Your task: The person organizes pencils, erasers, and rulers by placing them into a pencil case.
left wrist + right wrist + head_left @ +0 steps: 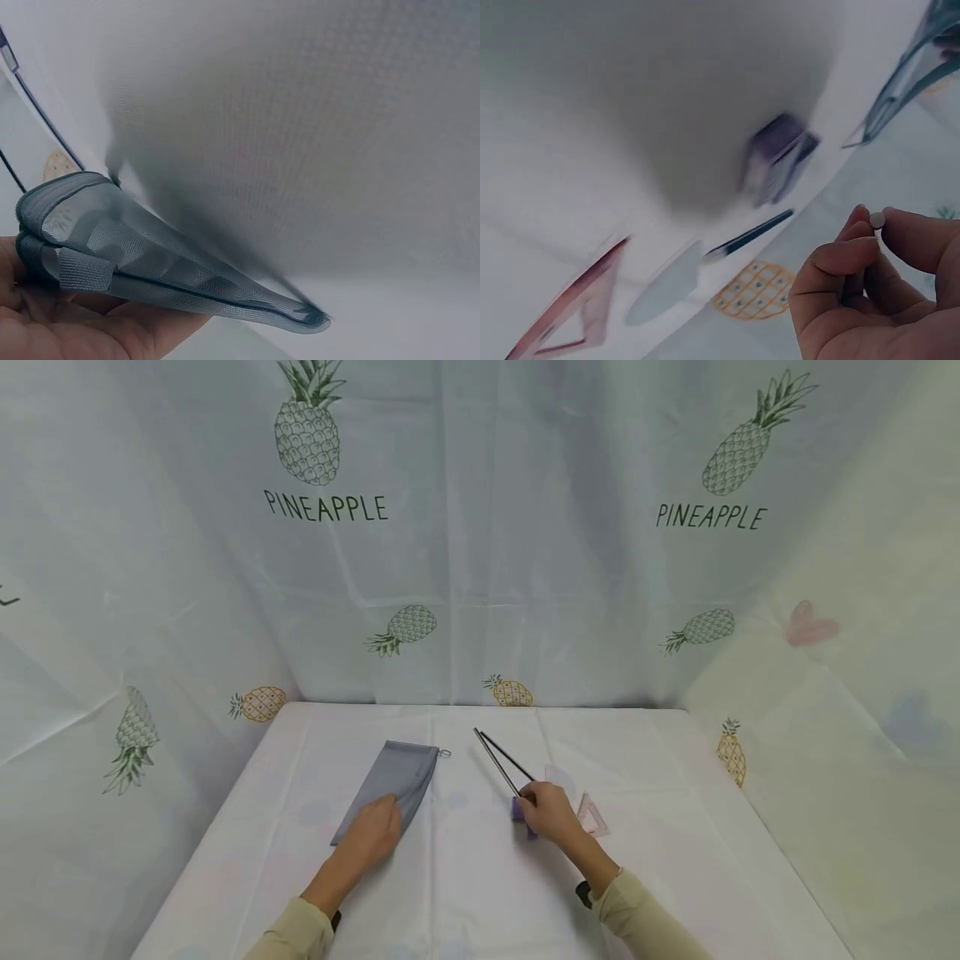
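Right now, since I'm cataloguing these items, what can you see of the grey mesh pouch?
The grey mesh pouch looks long and see-through, apparently synthetic, with darker edging, a woven tab and a small loop at its far right corner. It slants over the left of the tabletop, its right side bent where the left hand grips it. Whether it holds anything isn't clear.

Pale fabric (525, 552) printed with pineapples (307, 443) hung behind and on both sides of a white-covered table (480, 902); a pink heart (808, 625) marked the right-hand panel (847, 735).
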